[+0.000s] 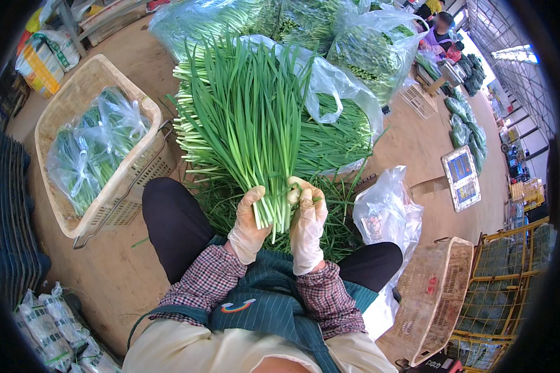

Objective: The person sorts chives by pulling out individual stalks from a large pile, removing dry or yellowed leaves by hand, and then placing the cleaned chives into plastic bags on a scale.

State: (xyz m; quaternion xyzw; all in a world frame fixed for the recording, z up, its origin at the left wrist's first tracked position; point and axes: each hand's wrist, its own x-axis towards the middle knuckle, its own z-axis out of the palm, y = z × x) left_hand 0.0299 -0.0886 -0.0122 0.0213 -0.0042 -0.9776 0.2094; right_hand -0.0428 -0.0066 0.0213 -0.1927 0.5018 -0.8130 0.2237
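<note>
My left hand (249, 224), in a pale rubber glove, is closed around the lower left of a bunch of garlic chives (247, 126), thumb across the white stalk ends. At the right side of these stalks is my right hand (306, 219), gloved too, fingertips pinching a thin green strand beside the bunch. The leaves fan out away from me over a larger pile of chives (191, 98), which lies partly in a clear plastic bag (329, 86). Loose green leaves (338, 224) lie below my hands, between my knees.
A plastic crate (156, 116) with bagged greens stands at left. More bagged vegetables (368, 51) lie ahead. At right are a scale display (461, 177), a crumpled plastic bag (387, 210), another crate (441, 298) and a yellow wire cage (504, 289). People (441, 30) are at the far right.
</note>
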